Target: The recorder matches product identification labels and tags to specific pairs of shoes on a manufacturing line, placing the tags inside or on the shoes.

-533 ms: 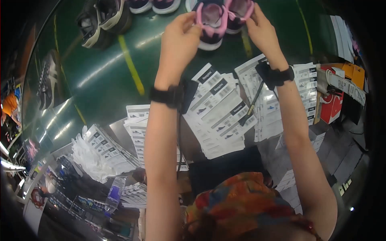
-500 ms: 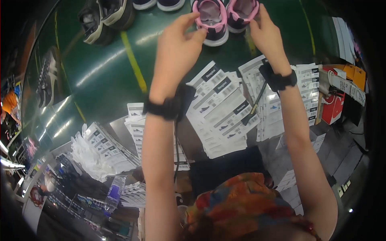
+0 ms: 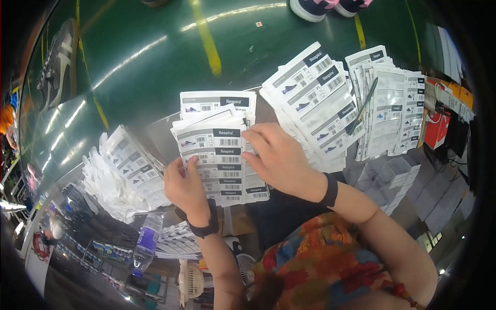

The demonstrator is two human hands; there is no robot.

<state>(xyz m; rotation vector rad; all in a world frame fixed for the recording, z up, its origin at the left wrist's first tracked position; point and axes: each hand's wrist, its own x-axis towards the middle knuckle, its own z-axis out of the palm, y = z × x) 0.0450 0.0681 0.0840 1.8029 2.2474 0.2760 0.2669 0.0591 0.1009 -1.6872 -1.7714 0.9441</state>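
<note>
Two bare hands, both on one stack of white paper label sheets with black header blocks and tiny shoe pictures [image 3: 209, 173]. Stack sits at the near edge of the glossy green table [image 3: 150, 64], in front of the person; five black blocks show on its top sheet.

Left hand [image 3: 185, 191]: fingers curled, thumb on the stack's face near its left edge, only a small gap to the forefinger; can't tell how firmly any sheet is gripped. Right hand [image 3: 284, 163]: half open, thumb and forefinger parted, both tips at the stack's right edge; can't tell if they pinch paper. One black band per wrist, two total: left band [image 3: 205, 222], right band [image 3: 330, 190].

More sheets: one fanned white pile [image 3: 310, 98] right of the right hand, at least one further pile [image 3: 390, 101] beyond it, one leaning pile [image 3: 132, 163] to the left. One slim dark-green stick-like tool [image 3: 368, 103] lies across the right-hand sheets.

One crumpled white plastic bag [image 3: 106, 183], beside the leaning pile. One clear plastic bottle with purple label [image 3: 146, 243], below. Two navy-and-pink shoes [image 3: 310, 11], cut off at top. One grey shoe [image 3: 61, 67], far left. One red box [image 3: 436, 133], right.
</note>
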